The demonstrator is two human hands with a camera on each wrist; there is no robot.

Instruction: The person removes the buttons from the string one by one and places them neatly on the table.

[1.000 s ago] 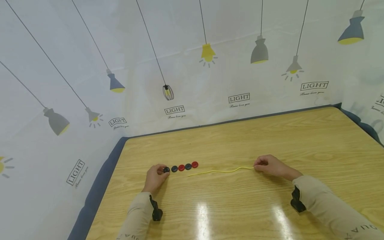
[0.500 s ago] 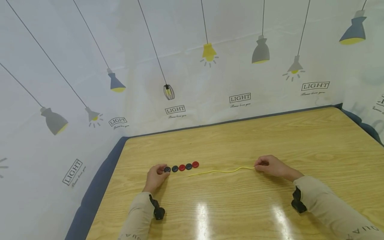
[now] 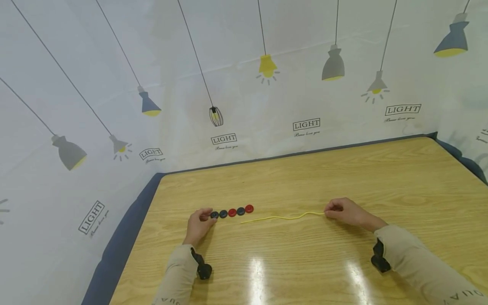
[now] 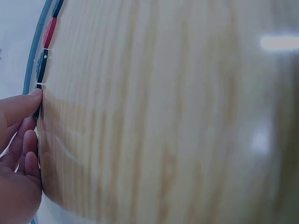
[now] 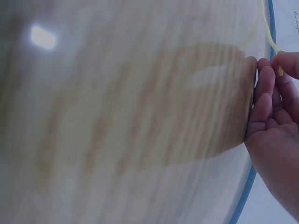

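A row of flat, round, button-like discs lies on the wooden table, some dark blue, some red. My left hand (image 3: pixel 199 224) pinches the leftmost dark blue disc (image 3: pixel 214 215) between thumb and fingers, flat on the table. That disc stands at or very near the neighbouring dark blue disc (image 3: pixel 223 214). To its right follow a red disc (image 3: pixel 232 212), another dark blue one (image 3: pixel 240 211) and a red end disc (image 3: pixel 249 208). My right hand (image 3: pixel 345 212) pinches one end of a yellow string (image 3: pixel 282 217); its short tip (image 5: pixel 280 71) shows below the thumb in the right wrist view.
The wooden table (image 3: pixel 305 258) reaches to a wall covering (image 3: pixel 259 110) printed with lamps. A dark blue edge (image 3: pixel 213 166) runs along the table's back and left sides. The string's loose end lies just in front of the disc row.
My left hand has slid the leftmost disc slightly right, narrowing the gap to its neighbour. My right hand keeps its pinch on the string almost unmoved. The head view has shifted a little.
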